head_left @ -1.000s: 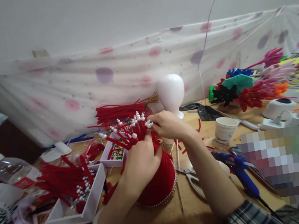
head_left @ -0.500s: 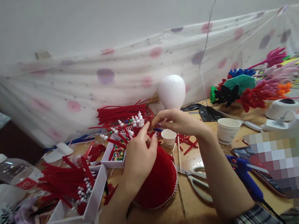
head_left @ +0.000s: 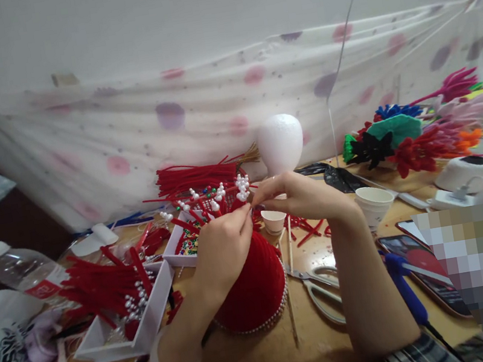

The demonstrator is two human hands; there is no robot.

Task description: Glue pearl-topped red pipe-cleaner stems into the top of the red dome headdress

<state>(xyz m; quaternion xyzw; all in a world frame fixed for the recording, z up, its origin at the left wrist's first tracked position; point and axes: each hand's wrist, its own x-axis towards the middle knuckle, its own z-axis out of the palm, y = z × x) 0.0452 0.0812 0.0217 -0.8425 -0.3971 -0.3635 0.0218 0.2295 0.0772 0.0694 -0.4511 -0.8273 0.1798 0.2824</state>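
Note:
My left hand (head_left: 225, 246) reaches over a red velvet dome-shaped piece (head_left: 258, 288) edged with a string of pearl beads. Its fingers are pinched together, and whatever lies between them is too small to make out. My right hand (head_left: 301, 195) comes in from the right with bent fingers, its fingertips meeting those of my left hand above the dome. What they pinch is hidden. Right behind the fingers, white pearl bead sprigs (head_left: 242, 188) stand up on red stems, some with green and blue beads.
Left are a white box (head_left: 149, 324) of red strips and beads and a water bottle (head_left: 21, 271). Scissors (head_left: 323, 290), paper cups (head_left: 376, 202), a blue glue gun (head_left: 405, 289) and a phone (head_left: 425, 274) lie right. Behind stand a white foam head (head_left: 281, 141) and bright fuzzy flowers (head_left: 415, 153).
My left hand's fingers have drawn closer together and moved slightly right toward my right fingertips. The pearl sprigs have shifted a little right and up. The camera view has turned slightly.

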